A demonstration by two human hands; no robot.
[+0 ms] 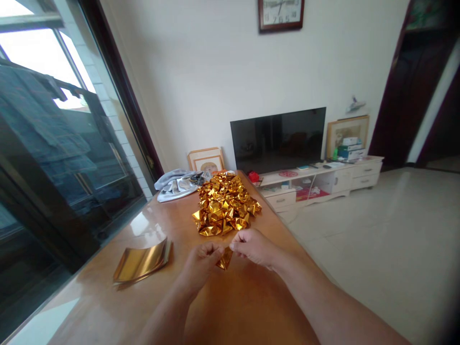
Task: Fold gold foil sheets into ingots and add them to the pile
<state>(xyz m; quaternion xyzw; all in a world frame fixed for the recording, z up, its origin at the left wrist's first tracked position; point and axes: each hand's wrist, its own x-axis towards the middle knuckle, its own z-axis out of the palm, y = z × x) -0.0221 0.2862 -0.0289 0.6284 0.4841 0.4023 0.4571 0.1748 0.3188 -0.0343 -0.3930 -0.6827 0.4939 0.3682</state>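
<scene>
Between my two hands is a piece of gold foil paper point(224, 259), partly folded, with a pointed corner hanging down. My left hand point(204, 261) pinches its left side between thumb and fingers. On the other side, my right hand point(249, 247) grips the upper right edge in a pinch. Fingers cover much of the paper. Just beyond my hands lies a big heap of folded gold foil pieces point(224, 203). A stack of flat gold foil sheets point(140, 263), slightly curled, rests to the left of my left hand.
All this lies on a glossy brown wooden table point(108, 311). Grey cloth point(178, 187) is bunched at its far left end. Past the table stand a white TV cabinet point(341, 179) and a black television point(278, 141). A glass door point(72, 143) runs along the left.
</scene>
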